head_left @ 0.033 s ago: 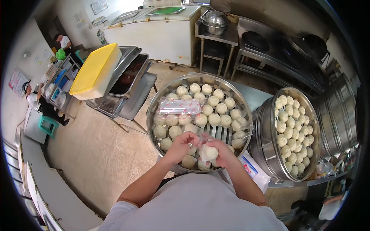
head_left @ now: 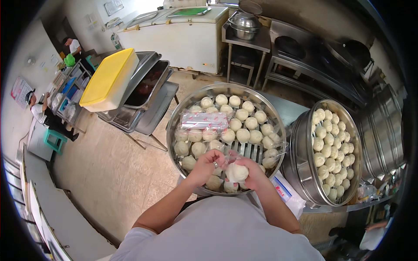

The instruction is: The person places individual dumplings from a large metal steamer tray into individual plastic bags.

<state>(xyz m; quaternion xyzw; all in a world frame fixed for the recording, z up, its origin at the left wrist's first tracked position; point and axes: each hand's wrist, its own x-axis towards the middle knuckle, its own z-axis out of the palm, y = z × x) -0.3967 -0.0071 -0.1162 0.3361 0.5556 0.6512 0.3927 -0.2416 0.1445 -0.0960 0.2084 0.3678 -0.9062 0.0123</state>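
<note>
Head view was the only one here, looking straight down at both hands over a big round steel steamer tray (head_left: 174, 124) full of white buns.

The left hand (head_left: 204, 167) and the right hand (head_left: 252, 174) were close together, both closed around one white bun (head_left: 237, 172) and what looked like a thin clear plastic bag (head_left: 224, 154) bunched over it. The left fingers pinched the film on the bun's left side, and the right hand cupped the bun from beneath and the right. That bun sat just above the near edge of the tray, over the other buns (head_left: 237, 124).

Handling-wise, I'd say it was light and really soft, so it would dent if squeezed. Better to cradle it from below with a loose palm and not pinch the top. The film looked slippery and floppy, so I'd grip it at its edge.

A flat clear packet with red print (head_left: 202, 121) lay on top of the buns on the tray's far left side. To the right stood a second steamer tray (head_left: 305, 143) of buns, close beside the first. A yellow-lidded tub (head_left: 109, 80) sat well apart on the upper left.
</note>
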